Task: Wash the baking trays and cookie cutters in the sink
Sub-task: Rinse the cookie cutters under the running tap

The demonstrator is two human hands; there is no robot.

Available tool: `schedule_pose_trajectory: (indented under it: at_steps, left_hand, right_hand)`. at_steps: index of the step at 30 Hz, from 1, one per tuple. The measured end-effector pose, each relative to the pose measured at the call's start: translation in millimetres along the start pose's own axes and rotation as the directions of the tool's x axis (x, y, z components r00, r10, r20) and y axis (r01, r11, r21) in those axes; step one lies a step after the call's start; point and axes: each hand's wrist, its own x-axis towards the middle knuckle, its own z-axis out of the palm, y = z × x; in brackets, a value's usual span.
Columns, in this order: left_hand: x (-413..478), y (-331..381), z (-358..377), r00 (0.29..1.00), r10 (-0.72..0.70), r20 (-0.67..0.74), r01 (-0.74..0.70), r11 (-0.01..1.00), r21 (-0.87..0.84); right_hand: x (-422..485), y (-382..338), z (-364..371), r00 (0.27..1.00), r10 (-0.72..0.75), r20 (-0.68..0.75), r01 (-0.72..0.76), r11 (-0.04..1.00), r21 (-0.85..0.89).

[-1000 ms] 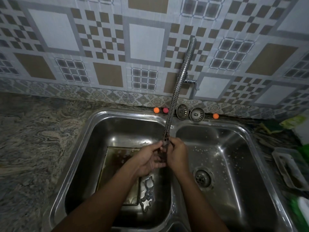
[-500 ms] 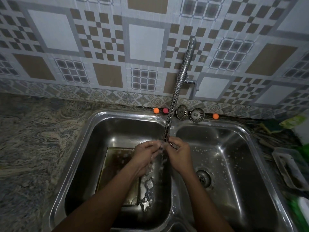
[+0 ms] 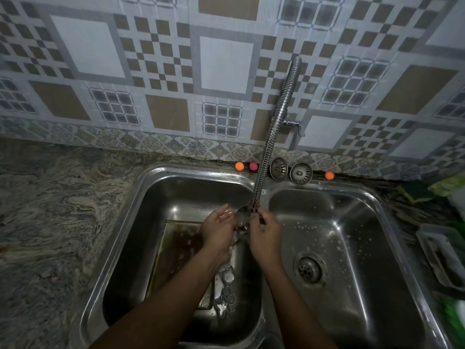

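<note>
Under the end of the flexible tap, my left hand and my right hand meet over the left basin. Between them they hold a small shiny metal cookie cutter in the running water. The cutter is mostly hidden by my fingers. A dirty rectangular baking tray lies flat on the left basin's floor, partly under my left forearm. Two more cookie cutters lie beside it near the front of that basin.
The right basin holds only its drain and soap specks. Two sink strainers and small coloured balls sit on the back ledge. A white tray and green items lie on the right counter. The granite counter spreads left.
Both hands have risen a little toward the tap's end and turned the cutter in the water. My left fingers now reach further up. The tray and loose cutters have not moved.
</note>
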Motion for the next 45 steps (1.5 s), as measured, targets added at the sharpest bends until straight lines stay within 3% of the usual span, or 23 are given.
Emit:
schedule_pose_trajectory:
  at_steps: [3,7,10,13,16,19,23,24,28,30,33,36,38,42,45]
  left_hand:
    - [0,1,1,0.993,0.105,-0.054,-0.101,0.992,0.074]
    - [1,2,-3,0.973,0.222,0.057,-0.229,0.946,0.228]
    - [0,5,-3,0.948,0.278,0.156,-0.315,0.892,0.325]
    - [-4,3,-5,0.933,0.288,0.217,-0.356,0.832,0.426]
    - [-7,2,-6,0.910,0.317,0.268,-0.414,0.743,0.526]
    - [-1,7,-2,0.913,0.375,0.161,-0.396,0.720,0.570]
    - [0,2,10,0.864,0.412,0.290,-0.489,0.543,0.683]
    - [-2,1,14,0.869,0.385,0.312,-0.487,0.549,0.679]
    - [-2,0,29,0.932,0.258,0.256,-0.358,0.771,0.526]
    - [-1,-3,27,0.935,0.252,0.248,-0.349,0.772,0.531]
    - [0,-1,14,0.945,0.282,0.163,-0.326,0.821,0.468]
    - [2,8,1,0.976,0.212,0.046,-0.215,0.916,0.338]
    - [1,12,-3,0.981,0.190,0.029,-0.191,0.944,0.271]
    - [-3,10,6,0.981,0.124,0.151,-0.154,0.967,0.205]
    - [-9,1,31,0.965,0.047,0.260,-0.109,0.967,0.231]
  right_hand:
    - [-3,5,-2,0.996,0.078,-0.041,-0.079,0.996,-0.029]
    - [0,2,-6,0.977,0.166,0.137,-0.176,0.983,0.061]
    - [3,-3,-6,0.991,0.129,0.031,-0.131,0.990,0.057]
    - [7,-8,-1,0.998,-0.030,-0.059,0.025,0.995,-0.093]
    - [6,-13,5,0.995,-0.100,0.030,0.101,0.994,-0.035]
    - [2,-8,3,0.991,-0.018,0.133,0.002,0.992,0.125]
    - [3,-7,-4,0.991,0.106,-0.079,-0.089,0.978,0.187]
    - [5,-6,-6,0.980,0.147,-0.135,-0.117,0.971,0.209]
    - [14,1,-12,0.901,0.390,-0.192,-0.300,0.878,0.373]
    - [16,2,-10,0.906,0.383,-0.181,-0.314,0.894,0.321]
    - [16,1,1,0.942,0.331,-0.062,-0.305,0.917,0.255]
    - [13,1,14,0.918,0.379,0.116,-0.396,0.865,0.308]
    - [11,-8,17,0.875,0.464,0.138,-0.479,0.788,0.387]
    - [20,-11,9,0.756,0.616,0.220,-0.590,0.496,0.637]
    - [27,2,-16,0.729,0.670,0.142,-0.548,0.447,0.707]
